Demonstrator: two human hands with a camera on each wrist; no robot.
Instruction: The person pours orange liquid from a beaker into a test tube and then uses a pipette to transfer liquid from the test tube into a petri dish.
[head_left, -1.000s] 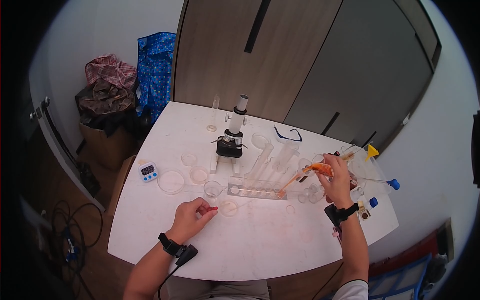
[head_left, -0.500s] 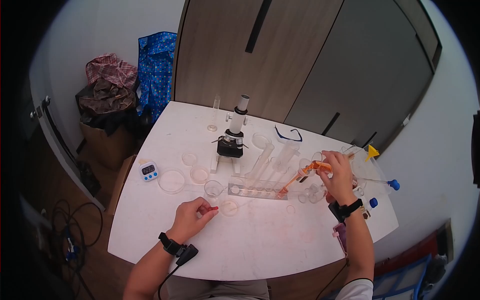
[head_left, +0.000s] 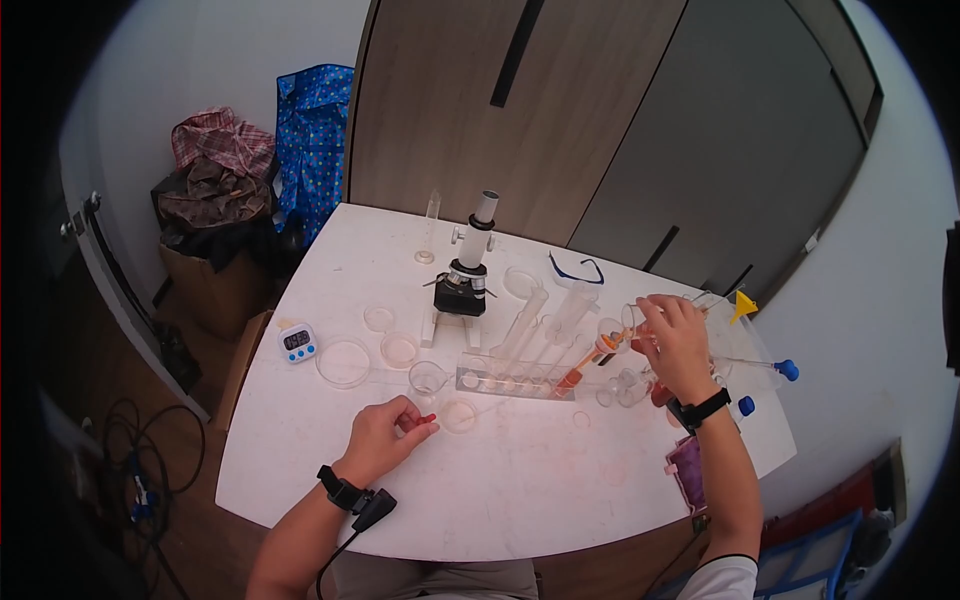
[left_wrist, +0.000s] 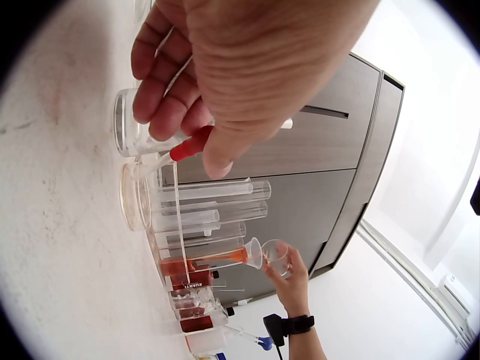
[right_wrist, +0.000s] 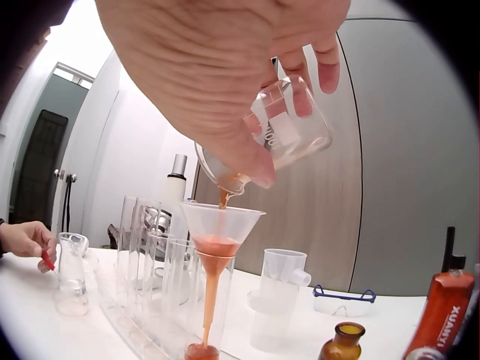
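Note:
My right hand (head_left: 678, 345) grips a glass beaker (right_wrist: 300, 139), tipped steeply, with a little orange liquid at its lip. A thin orange stream runs from it into a clear funnel (right_wrist: 251, 217), partly filled. The funnel's stem reaches down into a test tube (right_wrist: 201, 352) with orange liquid, at the right end of a clear rack (head_left: 515, 383). My left hand (head_left: 385, 437) pinches the red bulb of a dropper (left_wrist: 189, 145) low over the table. The dropper's tip overlaps a small petri dish (head_left: 459, 416), beside a glass flask (right_wrist: 71, 281).
Behind the rack stand a microscope (head_left: 462, 285), a plastic jug (right_wrist: 281, 277) and blue-rimmed goggles (head_left: 577, 268). More petri dishes (head_left: 343, 362) and a timer (head_left: 297, 342) lie to the left. A brown bottle (right_wrist: 341, 341) and a yellow funnel (head_left: 742, 305) are on the right.
My right hand has tilted the beaker further, and its orange liquid has nearly run out. The orange level in the test tube has risen. My left hand has stayed in place.

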